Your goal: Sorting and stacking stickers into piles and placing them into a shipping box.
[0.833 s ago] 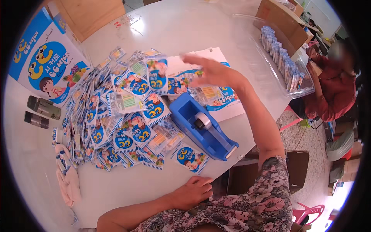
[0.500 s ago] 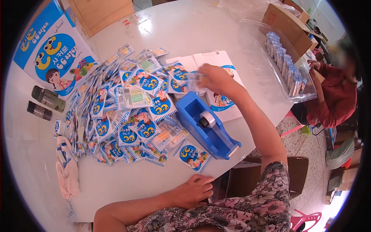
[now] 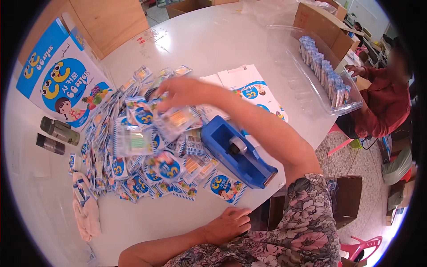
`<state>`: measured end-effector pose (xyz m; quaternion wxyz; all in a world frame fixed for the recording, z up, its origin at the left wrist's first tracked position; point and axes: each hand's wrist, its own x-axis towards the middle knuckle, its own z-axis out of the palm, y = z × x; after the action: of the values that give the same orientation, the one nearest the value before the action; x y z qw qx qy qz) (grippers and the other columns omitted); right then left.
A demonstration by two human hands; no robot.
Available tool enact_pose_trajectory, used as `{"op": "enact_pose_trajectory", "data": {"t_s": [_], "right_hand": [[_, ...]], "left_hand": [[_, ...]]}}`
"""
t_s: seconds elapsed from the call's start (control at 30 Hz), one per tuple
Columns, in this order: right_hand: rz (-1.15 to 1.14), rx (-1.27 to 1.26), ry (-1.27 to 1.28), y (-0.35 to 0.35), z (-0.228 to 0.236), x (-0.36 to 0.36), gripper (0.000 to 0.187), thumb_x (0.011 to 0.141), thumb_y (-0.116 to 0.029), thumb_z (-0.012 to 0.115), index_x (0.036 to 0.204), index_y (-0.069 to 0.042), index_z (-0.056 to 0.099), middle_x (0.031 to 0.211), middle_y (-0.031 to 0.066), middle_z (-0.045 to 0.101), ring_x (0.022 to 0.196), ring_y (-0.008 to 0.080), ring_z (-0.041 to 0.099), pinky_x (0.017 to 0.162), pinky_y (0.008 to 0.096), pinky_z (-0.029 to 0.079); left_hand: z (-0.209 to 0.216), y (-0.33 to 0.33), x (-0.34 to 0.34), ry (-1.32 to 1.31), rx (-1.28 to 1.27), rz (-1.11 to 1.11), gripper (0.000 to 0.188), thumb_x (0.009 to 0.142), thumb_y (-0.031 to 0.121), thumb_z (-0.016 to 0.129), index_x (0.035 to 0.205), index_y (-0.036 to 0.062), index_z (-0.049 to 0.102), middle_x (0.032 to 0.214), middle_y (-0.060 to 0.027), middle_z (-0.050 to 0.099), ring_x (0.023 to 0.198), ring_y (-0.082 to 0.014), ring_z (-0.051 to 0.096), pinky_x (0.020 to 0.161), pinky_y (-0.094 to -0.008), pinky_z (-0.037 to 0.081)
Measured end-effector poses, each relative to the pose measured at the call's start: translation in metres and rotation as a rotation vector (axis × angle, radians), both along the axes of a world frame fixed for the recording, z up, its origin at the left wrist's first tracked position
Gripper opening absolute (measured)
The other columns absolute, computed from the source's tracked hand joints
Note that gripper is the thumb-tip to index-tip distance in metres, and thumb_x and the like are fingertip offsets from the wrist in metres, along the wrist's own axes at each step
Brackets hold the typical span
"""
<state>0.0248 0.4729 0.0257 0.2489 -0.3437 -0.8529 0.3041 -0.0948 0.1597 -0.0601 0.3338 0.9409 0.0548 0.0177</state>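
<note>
Over the heap of small candy-like sachets (image 3: 133, 147), my right hand (image 3: 180, 94) reaches in from the right, smeared by motion. A clear-backed sachet (image 3: 178, 121) just beneath its fingers is blurred too; I cannot tell whether the hand grips it. My left hand (image 3: 229, 226) rests at the table's near edge, fingers curled in, with nothing visible in them. A blue tape dispenser (image 3: 240, 153) lies below my right forearm. Behind that forearm is a white printed carton (image 3: 255, 84), partly covered. One sachet (image 3: 224, 186) sits apart from the heap, near my left hand.
A large printed box (image 3: 66, 84) stands at the far left, with two dark-capped jars (image 3: 61, 130) beside it. A pink cloth (image 3: 86, 211) lies at left. At right, a clear tray (image 3: 351, 104) holds sachet rows; a person in red (image 3: 387, 100) sits beyond.
My right hand has moved left from the white carton to the top of the heap. Sachets under it have shifted. My left hand stays at the table edge.
</note>
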Motion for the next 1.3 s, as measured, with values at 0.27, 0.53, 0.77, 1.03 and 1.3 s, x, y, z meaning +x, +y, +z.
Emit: {"op": "enact_pose_trajectory", "data": {"t_s": [0.27, 0.53, 0.77, 1.03, 1.3], "right_hand": [[-0.424, -0.062, -0.564, -0.001, -0.015, 0.159, 0.095, 0.063, -0.03, 0.086, 0.145, -0.005, 0.046, 0.139, 0.0158, 0.054, 0.132, 0.0316, 0.049, 0.116, 0.0454, 0.031], [-0.567, 0.28, -0.649, 0.0, 0.005, 0.151, 0.066, 0.063, -0.028, 0.083, 0.123, -0.008, 0.064, 0.127, 0.0114, 0.062, 0.121, 0.0309, 0.056, 0.109, 0.0588, 0.029], [-0.639, 0.822, -0.901, -0.04, 0.139, 0.162, 0.028, 0.074, -0.017, 0.073, 0.1, -0.011, 0.068, 0.083, 0.0124, 0.07, 0.083, 0.0342, 0.068, 0.074, 0.0505, 0.051], [-0.59, 1.133, -0.553, -0.226, 0.215, 0.023, 0.022, 0.085, -0.016, 0.07, 0.106, -0.01, 0.066, 0.076, 0.0132, 0.067, 0.073, 0.0354, 0.067, 0.063, 0.0443, 0.053], [0.272, 0.836, -0.148, -0.311, 0.112, -0.138, 0.016, 0.083, -0.01, 0.071, 0.097, -0.008, 0.062, 0.07, 0.011, 0.063, 0.071, 0.0351, 0.064, 0.062, 0.0434, 0.05]], "left_hand": [[-0.006, 0.0, 0.0, -0.032, -0.007, -0.009, 0.033, 0.088, 0.012, 0.054, 0.12, 0.0064, 0.054, 0.125, -0.0111, 0.052, 0.141, -0.0301, 0.034, 0.107, -0.0474, 0.03], [-0.004, -0.002, 0.0, -0.063, -0.017, 0.018, 0.036, 0.085, 0.017, 0.063, 0.119, 0.0076, 0.055, 0.124, -0.0099, 0.053, 0.139, -0.0303, 0.036, 0.106, -0.0491, 0.03], [-0.019, -0.01, -0.002, -0.24, 0.034, 0.105, 0.035, 0.078, 0.029, 0.076, 0.103, 0.0076, 0.064, 0.112, -0.0085, 0.06, 0.132, -0.0318, 0.044, 0.1, -0.0512, 0.035], [0.071, -0.018, -0.074, -0.894, 0.396, 0.897, 0.094, 0.071, 0.035, 0.087, 0.142, 0.0012, 0.036, 0.147, -0.0224, 0.036, 0.14, -0.0392, 0.032, 0.113, -0.0531, 0.028], [0.104, -0.071, -0.249, -0.866, 0.303, 1.427, 0.166, 0.042, 0.038, 0.102, 0.153, 0.0064, -0.018, 0.16, -0.0193, 0.009, 0.147, -0.0317, 0.022, 0.119, -0.0461, 0.024]]}}
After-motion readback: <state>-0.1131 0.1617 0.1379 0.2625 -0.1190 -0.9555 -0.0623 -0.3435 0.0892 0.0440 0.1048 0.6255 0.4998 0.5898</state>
